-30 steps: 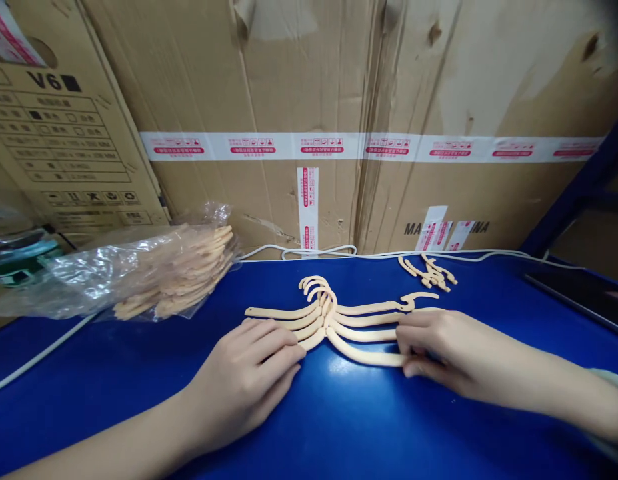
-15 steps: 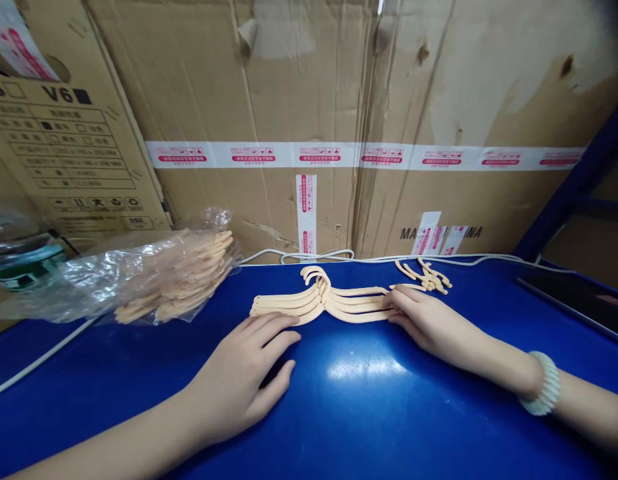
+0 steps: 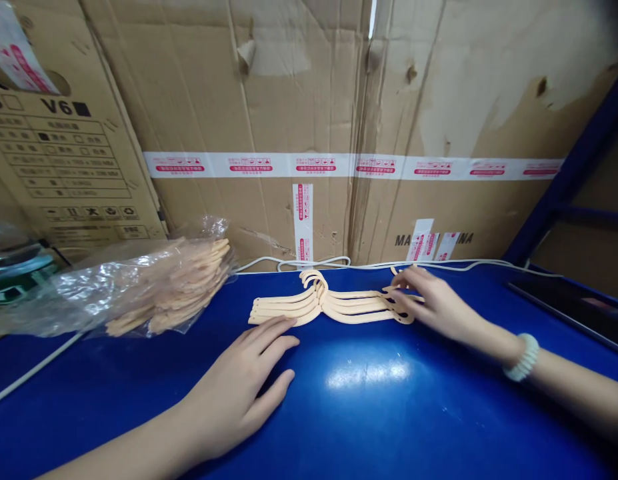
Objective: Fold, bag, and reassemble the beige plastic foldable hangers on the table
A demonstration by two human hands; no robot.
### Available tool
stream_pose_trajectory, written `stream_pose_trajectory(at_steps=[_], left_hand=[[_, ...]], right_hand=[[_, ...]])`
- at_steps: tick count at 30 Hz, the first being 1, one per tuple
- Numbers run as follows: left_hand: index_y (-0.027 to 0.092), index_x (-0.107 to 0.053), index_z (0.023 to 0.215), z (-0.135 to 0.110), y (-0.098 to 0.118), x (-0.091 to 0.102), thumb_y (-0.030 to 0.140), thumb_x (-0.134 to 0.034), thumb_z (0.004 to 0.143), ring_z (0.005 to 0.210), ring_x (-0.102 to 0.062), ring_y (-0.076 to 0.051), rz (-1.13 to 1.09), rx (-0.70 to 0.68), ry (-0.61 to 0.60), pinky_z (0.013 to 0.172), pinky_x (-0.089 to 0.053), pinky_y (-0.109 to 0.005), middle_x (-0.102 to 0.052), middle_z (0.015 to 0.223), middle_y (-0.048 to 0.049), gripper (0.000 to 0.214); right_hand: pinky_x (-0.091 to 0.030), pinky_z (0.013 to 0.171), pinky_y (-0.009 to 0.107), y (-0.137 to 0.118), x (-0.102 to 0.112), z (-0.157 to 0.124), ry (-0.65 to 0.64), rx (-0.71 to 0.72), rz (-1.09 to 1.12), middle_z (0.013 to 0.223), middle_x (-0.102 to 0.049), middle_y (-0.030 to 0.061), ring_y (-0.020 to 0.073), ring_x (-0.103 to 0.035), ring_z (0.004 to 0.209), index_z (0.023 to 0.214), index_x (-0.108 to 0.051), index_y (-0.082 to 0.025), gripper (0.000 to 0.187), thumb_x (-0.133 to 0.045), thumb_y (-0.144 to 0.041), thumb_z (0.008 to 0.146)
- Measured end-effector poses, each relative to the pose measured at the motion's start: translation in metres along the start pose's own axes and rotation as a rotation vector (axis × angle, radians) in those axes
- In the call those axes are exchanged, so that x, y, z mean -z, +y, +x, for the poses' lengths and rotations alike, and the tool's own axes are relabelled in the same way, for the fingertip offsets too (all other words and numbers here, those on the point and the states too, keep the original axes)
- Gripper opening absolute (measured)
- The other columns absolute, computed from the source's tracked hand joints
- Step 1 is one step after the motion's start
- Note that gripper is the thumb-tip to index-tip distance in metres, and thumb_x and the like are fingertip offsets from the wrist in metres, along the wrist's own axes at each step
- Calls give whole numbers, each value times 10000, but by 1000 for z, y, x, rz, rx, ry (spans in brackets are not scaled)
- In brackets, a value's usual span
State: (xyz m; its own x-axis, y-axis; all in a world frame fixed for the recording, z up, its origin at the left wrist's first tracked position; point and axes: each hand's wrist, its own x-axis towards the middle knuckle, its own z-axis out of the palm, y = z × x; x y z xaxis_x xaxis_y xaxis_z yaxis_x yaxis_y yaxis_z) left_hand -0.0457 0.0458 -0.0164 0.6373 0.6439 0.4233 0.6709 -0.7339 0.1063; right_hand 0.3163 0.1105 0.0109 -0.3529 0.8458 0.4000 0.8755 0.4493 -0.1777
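Observation:
Several beige clothes hangers (image 3: 289,307) lie stacked and slightly fanned on the blue tabletop (image 3: 339,413), hooks pointing to the back. My left hand (image 3: 243,373) rests at their front left, fingers loosely spread and fingertips touching the nearest hanger. At their right end, my right hand (image 3: 433,300) bends its thumb and forefinger together around a small curved beige piece (image 3: 387,289), mostly hidden by the fingers. Another curved beige part (image 3: 405,317) shows beneath the thumb, against the hanger ends; I cannot tell whether it is joined to them. The other loose hook-shaped pieces are mostly behind this hand.
A clear plastic bag (image 3: 123,273) of similar beige parts lies at the left, beside a green container (image 3: 21,277). Cardboard boxes (image 3: 259,213) stand along the back. A white cable (image 3: 269,262) runs before them. A dark flat device (image 3: 569,307) lies at the right.
My right hand has moved off the hanger ends, slightly right and back over the loose pieces. My left hand stays beside the hangers. The camera view has shifted a little.

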Motion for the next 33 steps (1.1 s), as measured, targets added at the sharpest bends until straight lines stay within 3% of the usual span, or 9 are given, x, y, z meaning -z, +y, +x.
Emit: stream_pose_trajectory(at_steps=[3, 5, 9, 14, 17, 24, 29, 33], left_hand=[[238, -569, 1250, 0, 1, 0, 233, -489, 936, 1306, -512, -308, -8, -12, 10, 1039, -481, -534, -549, 1419, -116, 324], [243, -578, 1238, 1, 1, 1, 224, -496, 927, 1300, -518, -311, -11, -13, 18, 1033, -487, -534, -551, 1417, -110, 323], [236, -592, 1224, 2, 2, 2, 216, -505, 916, 1262, -549, -309, -23, -18, 46, 1013, -508, -507, -575, 1388, -110, 320], [233, -593, 1200, 1, 4, 3, 207, -490, 916, 1271, -535, -313, -33, -10, 40, 1013, -499, -525, -569, 1386, -111, 303], [232, -587, 1189, 1, 5, 3, 202, -476, 917, 1278, -524, -311, -43, 6, 40, 1020, -485, -541, -570, 1376, -112, 295], [227, -599, 1170, 1, 4, 4, 199, -502, 904, 1247, -552, -306, -27, -27, 48, 999, -505, -496, -591, 1351, -118, 285], [225, -611, 1137, 3, 7, 5, 193, -498, 894, 1234, -555, -308, -26, -11, 75, 996, -499, -497, -602, 1327, -119, 270], [228, -602, 1157, 4, 10, 7, 189, -493, 895, 1252, -539, -310, -10, -12, 69, 1014, -477, -513, -595, 1337, -112, 286]], right_hand=[[-483, 846, 419, 35, 13, 23, -12, -260, -174, 1015, -670, 195, 320, -630, 969, 1015, -606, -138, 424, -450, -519, 915], [-494, 745, 435, 55, 18, 37, -83, -364, -216, 830, -694, 214, 357, -665, 845, 837, -660, -130, 523, -460, -612, 873], [-456, 559, 355, 70, 12, 51, -275, -450, -222, 499, -628, 137, 283, -652, 559, 514, -606, -187, 574, -509, -665, 816], [-431, 566, 293, 71, 1, 54, -285, -370, -200, 689, -728, 95, 247, -678, 663, 738, -676, -188, 225, -638, -408, 767], [-441, 602, 291, 79, 2, 53, -262, -291, -165, 746, -736, 79, 248, -683, 716, 744, -668, -199, 115, -640, -310, 745], [-480, 865, 358, 99, 7, 42, -174, -82, -28, 1038, -730, 125, 282, -654, 985, 817, -701, -197, 225, -548, -362, 832], [-480, 931, 386, 108, 9, 41, -144, 4, 50, 1073, -714, 131, 283, -652, 1020, 915, -733, -181, 265, -621, -382, 784], [-486, 944, 424, 108, 9, 45, -89, -11, 59, 1095, -723, 130, 303, -653, 1047, 1003, -731, -182, 302, -622, -379, 802]])
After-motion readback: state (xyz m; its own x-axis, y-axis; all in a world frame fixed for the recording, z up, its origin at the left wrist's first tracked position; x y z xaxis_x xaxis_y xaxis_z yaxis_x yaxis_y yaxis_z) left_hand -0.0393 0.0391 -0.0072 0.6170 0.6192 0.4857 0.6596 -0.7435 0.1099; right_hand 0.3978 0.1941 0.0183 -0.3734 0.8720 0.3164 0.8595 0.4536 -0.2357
